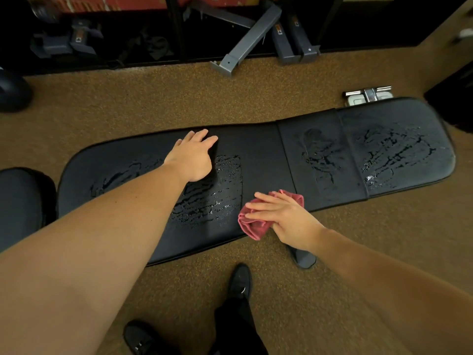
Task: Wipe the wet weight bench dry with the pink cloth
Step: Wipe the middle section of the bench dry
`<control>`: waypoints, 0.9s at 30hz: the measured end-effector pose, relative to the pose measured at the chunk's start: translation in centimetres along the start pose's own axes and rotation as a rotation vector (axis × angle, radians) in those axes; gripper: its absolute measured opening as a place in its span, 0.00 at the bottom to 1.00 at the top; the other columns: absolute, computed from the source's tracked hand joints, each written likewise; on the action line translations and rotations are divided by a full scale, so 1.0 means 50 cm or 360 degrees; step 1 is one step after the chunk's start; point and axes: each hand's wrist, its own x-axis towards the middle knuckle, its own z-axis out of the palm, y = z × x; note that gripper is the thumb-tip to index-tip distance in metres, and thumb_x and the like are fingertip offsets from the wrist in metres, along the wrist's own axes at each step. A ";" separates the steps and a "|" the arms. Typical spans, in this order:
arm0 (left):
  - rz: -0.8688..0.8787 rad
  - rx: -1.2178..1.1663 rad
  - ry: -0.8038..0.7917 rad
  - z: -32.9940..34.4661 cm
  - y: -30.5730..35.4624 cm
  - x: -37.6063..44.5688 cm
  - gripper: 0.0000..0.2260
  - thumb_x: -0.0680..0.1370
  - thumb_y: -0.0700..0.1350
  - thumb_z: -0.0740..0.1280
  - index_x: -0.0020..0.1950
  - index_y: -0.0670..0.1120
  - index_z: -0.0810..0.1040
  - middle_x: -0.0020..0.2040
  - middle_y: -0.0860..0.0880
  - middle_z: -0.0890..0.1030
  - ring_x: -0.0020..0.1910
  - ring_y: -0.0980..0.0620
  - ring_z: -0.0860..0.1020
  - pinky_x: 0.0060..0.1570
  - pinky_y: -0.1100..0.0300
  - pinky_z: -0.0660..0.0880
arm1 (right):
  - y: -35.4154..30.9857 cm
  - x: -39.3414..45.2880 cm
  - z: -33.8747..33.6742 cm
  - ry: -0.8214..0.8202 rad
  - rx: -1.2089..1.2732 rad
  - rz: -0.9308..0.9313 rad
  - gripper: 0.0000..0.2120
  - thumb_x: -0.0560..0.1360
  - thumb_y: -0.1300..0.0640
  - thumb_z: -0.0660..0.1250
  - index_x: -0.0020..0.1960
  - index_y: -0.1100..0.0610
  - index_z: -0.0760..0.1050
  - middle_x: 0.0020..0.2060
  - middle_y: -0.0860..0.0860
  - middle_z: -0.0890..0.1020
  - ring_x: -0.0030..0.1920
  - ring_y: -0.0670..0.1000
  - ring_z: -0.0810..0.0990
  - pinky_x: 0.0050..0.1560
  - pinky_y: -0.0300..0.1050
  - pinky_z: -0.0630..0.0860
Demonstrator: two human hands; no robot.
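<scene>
The right hand (pixel 284 219) is pressing the bunched pink cloth (pixel 252 222) under straight fingers at the weight bench's (pixel 258 147) near edge, beside its beaded water, while the left hand (pixel 192 157), fingers relaxed, is probably bracing the bench's far side.

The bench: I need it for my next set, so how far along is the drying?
Early. A middle strip of the bench looks dry. The right hand presses the pink cloth flat at the near edge; the left hand rests on the pad. Water patches remain left, centre and right.
</scene>
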 end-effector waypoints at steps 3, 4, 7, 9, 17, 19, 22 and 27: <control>0.0001 -0.0012 -0.0036 -0.005 -0.001 0.000 0.31 0.80 0.39 0.54 0.82 0.55 0.52 0.83 0.52 0.47 0.81 0.47 0.45 0.79 0.47 0.47 | -0.008 -0.005 -0.005 -0.0043 0.0172 0.0088 0.31 0.74 0.73 0.61 0.69 0.45 0.77 0.71 0.38 0.72 0.76 0.36 0.58 0.77 0.36 0.43; -0.0001 -0.0021 -0.0053 -0.008 0.000 0.001 0.31 0.80 0.39 0.54 0.82 0.55 0.52 0.83 0.52 0.48 0.81 0.47 0.46 0.79 0.47 0.48 | -0.017 -0.004 -0.016 -0.0041 0.0257 0.0158 0.31 0.75 0.73 0.60 0.67 0.45 0.78 0.69 0.38 0.74 0.74 0.35 0.63 0.78 0.37 0.49; -0.0026 -0.0060 -0.0075 -0.017 0.006 0.000 0.31 0.80 0.39 0.55 0.82 0.54 0.53 0.83 0.52 0.49 0.81 0.48 0.47 0.79 0.48 0.49 | -0.058 0.010 -0.081 0.0050 0.0556 0.0475 0.24 0.79 0.72 0.59 0.61 0.46 0.81 0.53 0.41 0.84 0.47 0.34 0.81 0.48 0.31 0.76; -0.0032 -0.0092 -0.0066 -0.023 0.011 -0.002 0.31 0.79 0.38 0.55 0.82 0.55 0.55 0.83 0.53 0.50 0.81 0.48 0.49 0.79 0.48 0.50 | -0.070 0.040 -0.129 0.0286 0.0721 0.0628 0.15 0.82 0.67 0.60 0.58 0.49 0.78 0.43 0.40 0.81 0.33 0.32 0.78 0.32 0.29 0.71; -0.0003 -0.0111 -0.0084 -0.023 -0.006 0.010 0.33 0.78 0.37 0.56 0.81 0.57 0.56 0.82 0.54 0.51 0.81 0.50 0.50 0.78 0.47 0.51 | 0.009 0.220 -0.274 0.1164 0.1431 0.0850 0.04 0.83 0.54 0.64 0.57 0.49 0.76 0.54 0.48 0.83 0.55 0.48 0.83 0.58 0.52 0.82; -0.0003 -0.0104 -0.0081 -0.023 -0.007 0.011 0.34 0.77 0.36 0.56 0.81 0.57 0.56 0.82 0.54 0.51 0.81 0.49 0.51 0.78 0.45 0.51 | 0.038 0.237 -0.255 0.0821 0.1257 0.1029 0.08 0.81 0.54 0.67 0.59 0.53 0.77 0.53 0.51 0.83 0.52 0.51 0.84 0.51 0.55 0.84; -0.0009 -0.0118 -0.0083 -0.022 -0.005 0.010 0.34 0.77 0.36 0.56 0.81 0.57 0.55 0.82 0.54 0.50 0.81 0.49 0.50 0.78 0.42 0.47 | 0.066 0.239 -0.223 0.0554 0.0370 0.1163 0.17 0.76 0.51 0.74 0.62 0.52 0.77 0.53 0.53 0.82 0.53 0.55 0.83 0.47 0.50 0.81; -0.0012 -0.0115 -0.0087 -0.024 -0.004 0.008 0.33 0.78 0.37 0.55 0.82 0.57 0.54 0.83 0.54 0.50 0.81 0.49 0.49 0.78 0.41 0.46 | 0.052 0.252 -0.191 0.0596 -0.0285 0.0641 0.31 0.80 0.46 0.66 0.79 0.52 0.61 0.74 0.58 0.63 0.75 0.58 0.61 0.73 0.59 0.67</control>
